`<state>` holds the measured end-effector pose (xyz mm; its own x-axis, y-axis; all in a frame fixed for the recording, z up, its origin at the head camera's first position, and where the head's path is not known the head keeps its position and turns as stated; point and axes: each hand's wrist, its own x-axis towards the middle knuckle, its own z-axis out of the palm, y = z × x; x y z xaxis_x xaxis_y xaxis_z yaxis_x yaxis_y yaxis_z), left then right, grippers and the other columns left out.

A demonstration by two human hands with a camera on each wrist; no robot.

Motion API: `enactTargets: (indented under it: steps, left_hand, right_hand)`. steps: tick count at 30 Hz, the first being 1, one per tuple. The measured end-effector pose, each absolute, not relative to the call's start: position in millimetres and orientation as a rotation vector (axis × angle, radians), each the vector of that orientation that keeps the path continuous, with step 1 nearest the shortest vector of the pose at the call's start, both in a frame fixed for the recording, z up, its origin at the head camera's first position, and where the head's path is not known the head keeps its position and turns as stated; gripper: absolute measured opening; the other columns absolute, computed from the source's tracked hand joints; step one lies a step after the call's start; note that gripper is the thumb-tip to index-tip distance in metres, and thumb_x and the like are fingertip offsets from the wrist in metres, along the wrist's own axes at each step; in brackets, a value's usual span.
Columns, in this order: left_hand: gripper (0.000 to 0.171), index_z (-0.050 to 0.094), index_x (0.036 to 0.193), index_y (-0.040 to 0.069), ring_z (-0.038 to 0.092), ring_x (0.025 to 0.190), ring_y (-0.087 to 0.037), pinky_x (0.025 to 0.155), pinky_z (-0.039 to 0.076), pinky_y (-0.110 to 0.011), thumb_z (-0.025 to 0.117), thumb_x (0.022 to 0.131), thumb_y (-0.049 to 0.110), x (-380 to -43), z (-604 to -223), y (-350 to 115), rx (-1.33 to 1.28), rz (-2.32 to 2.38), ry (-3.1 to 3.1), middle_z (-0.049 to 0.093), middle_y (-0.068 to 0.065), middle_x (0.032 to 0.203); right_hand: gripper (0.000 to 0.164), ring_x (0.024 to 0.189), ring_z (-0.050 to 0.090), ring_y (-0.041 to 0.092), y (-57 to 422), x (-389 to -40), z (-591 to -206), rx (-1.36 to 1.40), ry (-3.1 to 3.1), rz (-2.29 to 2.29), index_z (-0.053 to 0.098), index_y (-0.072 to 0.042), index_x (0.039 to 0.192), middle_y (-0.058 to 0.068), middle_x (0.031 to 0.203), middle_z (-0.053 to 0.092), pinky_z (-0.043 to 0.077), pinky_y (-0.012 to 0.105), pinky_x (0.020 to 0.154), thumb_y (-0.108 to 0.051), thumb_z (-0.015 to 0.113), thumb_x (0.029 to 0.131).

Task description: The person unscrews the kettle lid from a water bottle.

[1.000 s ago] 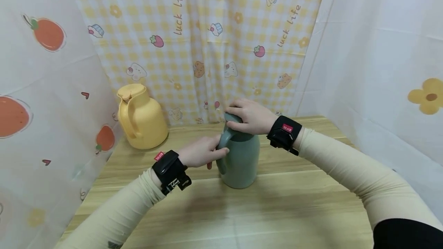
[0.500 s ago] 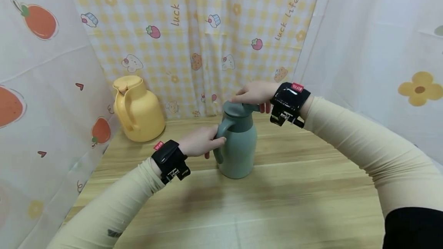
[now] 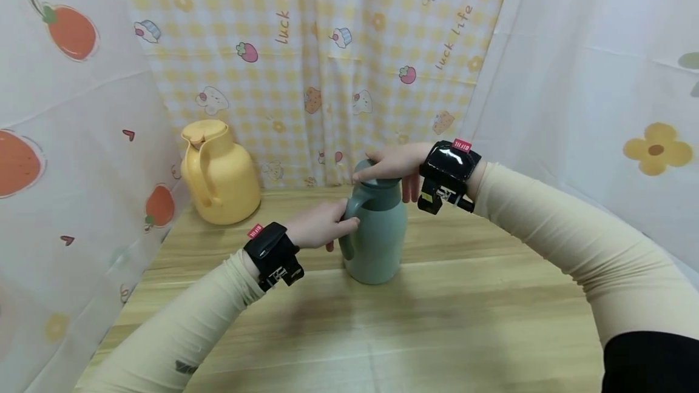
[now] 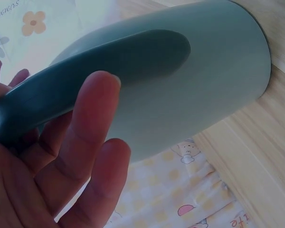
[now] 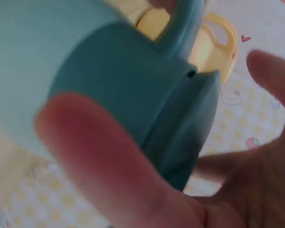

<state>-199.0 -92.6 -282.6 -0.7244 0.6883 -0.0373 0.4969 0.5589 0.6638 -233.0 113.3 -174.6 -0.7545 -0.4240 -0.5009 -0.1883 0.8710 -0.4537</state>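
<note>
A grey-green thermos jug (image 3: pixel 377 241) stands upright on the wooden table, its handle towards the left. My left hand (image 3: pixel 319 223) holds the darker green handle (image 4: pixel 123 57) near its upper part, thumb on the near side; two fingers stick out loosely beside it in the left wrist view. Over the jug's lid (image 5: pixel 194 123) lies my right hand (image 3: pixel 401 162), thumb and index finger across the top, other fingers hanging down the right side. In the right wrist view one finger crosses the jug's neck, and the palm is apart from the lid. The hand hides much of the lid.
A yellow thermos jug (image 3: pixel 224 181) stands at the back left of the table (image 3: pixel 464 332). Behind the table hangs a yellow checked curtain (image 3: pixel 295 77), with white printed curtains (image 3: pixel 590 96) at both sides.
My right hand has gone from gripping the lid to lifting up and right, uncovering its spout, then come back down over it. The left hand has stayed on the handle.
</note>
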Motion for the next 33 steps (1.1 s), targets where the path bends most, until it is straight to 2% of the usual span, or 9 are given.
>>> enactTargets:
  steps: [1,4,8,19,24,26,28,30,33]
  left_hand:
    - [0.021,0.051,0.100,0.007,0.062,0.054,-0.022,0.059,0.050,-0.033,0.045,0.102,0.027,-199,-283,-93,0.979,0.933,2.504,0.055,-0.005,0.078]
    - [0.021,0.051,0.099,0.007,0.062,0.054,-0.020,0.058,0.049,-0.033,0.045,0.102,0.027,-199,-282,-93,0.977,0.937,2.510,0.052,-0.006,0.074]
    - [0.020,0.052,0.099,0.008,0.062,0.054,-0.020,0.058,0.049,-0.033,0.046,0.102,0.027,-200,-279,-95,0.982,0.919,2.531,0.051,-0.006,0.071]
    - [0.020,0.053,0.102,0.009,0.063,0.053,-0.019,0.058,0.049,-0.032,0.047,0.101,0.029,-200,-283,-91,0.985,0.878,2.538,0.059,-0.004,0.077]
    - [0.022,0.053,0.103,0.009,0.063,0.053,-0.020,0.061,0.049,-0.032,0.046,0.101,0.029,-200,-282,-90,0.975,0.886,2.545,0.059,-0.005,0.079]
    - [0.022,0.053,0.104,0.009,0.063,0.053,-0.021,0.061,0.049,-0.032,0.045,0.102,0.030,-199,-280,-89,0.971,0.879,2.549,0.059,-0.005,0.079]
    - [0.022,0.052,0.103,0.009,0.063,0.054,-0.021,0.061,0.049,-0.032,0.046,0.101,0.031,-198,-280,-88,0.970,0.871,2.555,0.060,-0.005,0.078]
    - [0.022,0.052,0.102,0.010,0.064,0.054,-0.022,0.060,0.049,-0.032,0.046,0.101,0.031,-198,-280,-87,0.961,0.863,2.557,0.059,-0.005,0.078]
    - [0.022,0.052,0.100,0.009,0.064,0.054,-0.021,0.061,0.049,-0.032,0.046,0.101,0.030,-198,-281,-88,0.951,0.865,2.559,0.059,-0.005,0.077]
  right_hand:
    - [0.087,0.079,0.069,0.039,114,-232,-176,-0.443,2.420,-0.528,-0.004,-0.020,0.156,0.029,0.151,0.022,0.057,0.044,0.063,-0.058,0.046,0.095]
    - [0.076,0.077,0.069,0.039,115,-230,-181,-0.483,2.477,-0.593,0.016,-0.016,0.154,0.028,0.146,0.032,0.057,0.043,0.059,-0.055,0.046,0.097]
    - [0.068,0.062,0.069,0.032,118,-233,-190,-0.544,2.632,-0.651,0.038,-0.012,0.147,0.026,0.135,0.049,0.056,0.039,0.051,-0.053,0.053,0.095]
    - [0.074,0.050,0.067,0.025,123,-235,-199,-0.585,2.773,-0.617,0.047,-0.015,0.144,0.031,0.120,0.059,0.054,0.039,0.046,-0.054,0.068,0.085]
    - [0.074,0.050,0.066,0.024,118,-231,-186,-0.623,2.819,-0.356,0.047,-0.014,0.144,0.021,0.121,0.060,0.054,0.035,0.047,-0.057,0.063,0.087]
    - [0.064,0.050,0.063,0.020,114,-229,-180,-0.634,2.873,-0.171,0.063,-0.014,0.127,0.009,0.100,0.064,0.051,0.031,0.048,-0.064,0.059,0.086]
    - [0.058,0.049,0.054,0.015,110,-228,-177,-0.646,2.926,0.003,0.067,-0.014,0.095,0.000,0.075,0.055,0.044,0.027,0.048,-0.070,0.056,0.083]
    - [0.060,0.050,0.043,0.013,108,-227,-178,-0.640,2.960,0.153,0.052,-0.017,0.072,-0.004,0.061,0.038,0.034,0.027,0.047,-0.077,0.053,0.079]
    - [0.066,0.049,0.031,0.012,107,-228,-182,-0.648,3.011,0.305,0.037,-0.019,0.061,-0.006,0.054,0.029,0.026,0.028,0.046,-0.082,0.051,0.075]
